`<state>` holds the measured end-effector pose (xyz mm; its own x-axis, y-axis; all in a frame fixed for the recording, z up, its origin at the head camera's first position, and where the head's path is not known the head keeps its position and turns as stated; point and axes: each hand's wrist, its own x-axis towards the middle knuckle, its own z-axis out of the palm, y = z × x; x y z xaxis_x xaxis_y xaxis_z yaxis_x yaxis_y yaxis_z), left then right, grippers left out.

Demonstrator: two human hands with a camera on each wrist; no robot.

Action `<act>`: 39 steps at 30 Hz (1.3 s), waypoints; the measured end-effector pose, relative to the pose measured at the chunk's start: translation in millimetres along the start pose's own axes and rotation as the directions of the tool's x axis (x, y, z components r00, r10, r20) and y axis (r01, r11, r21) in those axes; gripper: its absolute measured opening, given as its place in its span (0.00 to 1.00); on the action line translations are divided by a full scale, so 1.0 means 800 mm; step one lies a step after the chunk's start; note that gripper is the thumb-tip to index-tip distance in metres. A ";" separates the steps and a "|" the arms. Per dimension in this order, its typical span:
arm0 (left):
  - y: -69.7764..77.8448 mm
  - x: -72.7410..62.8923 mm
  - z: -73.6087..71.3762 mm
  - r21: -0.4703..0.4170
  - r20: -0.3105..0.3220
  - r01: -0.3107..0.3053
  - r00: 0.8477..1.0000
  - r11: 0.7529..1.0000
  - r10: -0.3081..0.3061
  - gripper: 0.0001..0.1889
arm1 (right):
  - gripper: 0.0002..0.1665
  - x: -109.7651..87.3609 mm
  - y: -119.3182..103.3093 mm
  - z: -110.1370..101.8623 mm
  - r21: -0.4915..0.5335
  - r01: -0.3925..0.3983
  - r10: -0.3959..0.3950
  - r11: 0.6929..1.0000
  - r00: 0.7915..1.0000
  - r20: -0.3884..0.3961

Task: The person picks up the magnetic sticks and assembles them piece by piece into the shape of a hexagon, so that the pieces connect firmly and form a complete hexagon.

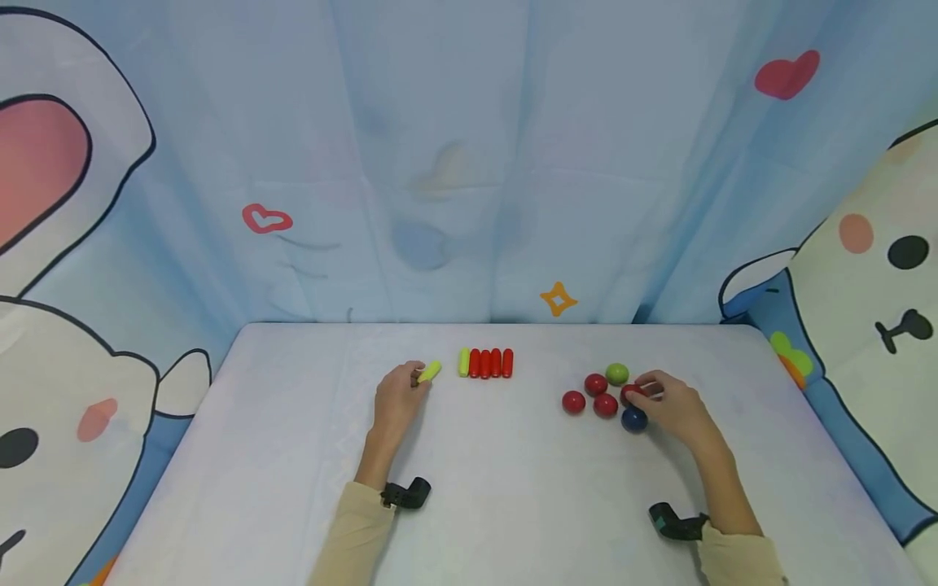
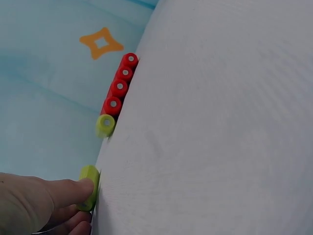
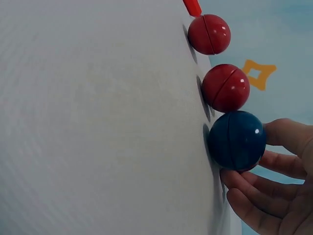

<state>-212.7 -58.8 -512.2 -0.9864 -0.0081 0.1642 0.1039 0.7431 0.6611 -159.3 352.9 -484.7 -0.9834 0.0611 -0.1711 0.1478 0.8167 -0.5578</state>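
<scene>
- Head: we find the pinched red ball partly hidden by the right hand.
- Head: both sleeves cut off below.
- Left wrist: left hand cropped at left.
- Right wrist: red stick cropped at top.

My head view is bright with soft, even light, while both wrist views look dimmer. In the right wrist one, the blue ball catches a small white glint, soft shadow lies on the table beside it, and faint grain textures the surface farther from it
</scene>
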 end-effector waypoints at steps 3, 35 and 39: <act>-0.002 0.000 0.000 0.004 0.033 0.018 0.999 1.000 -0.018 0.16 | 0.32 -0.001 0.004 -0.006 0.041 0.001 0.001 0.999 0.999 -0.042; -0.030 -0.005 -0.011 -0.287 0.093 -0.004 0.995 0.958 0.032 0.13 | 0.26 -0.007 -0.052 0.012 0.967 0.149 0.025 0.207 0.987 -0.158; -0.029 -0.015 -0.008 -0.358 0.081 -0.002 0.996 0.934 0.033 0.14 | 0.19 -0.009 -0.068 0.028 0.988 0.139 -0.050 0.074 0.990 -0.135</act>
<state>-202.7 -80.5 -524.5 -0.9895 0.0703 0.1260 0.1442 0.4540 0.8793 -157.6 295.0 -471.2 -0.9948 0.0967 -0.0315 -0.0210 -0.4980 -0.8669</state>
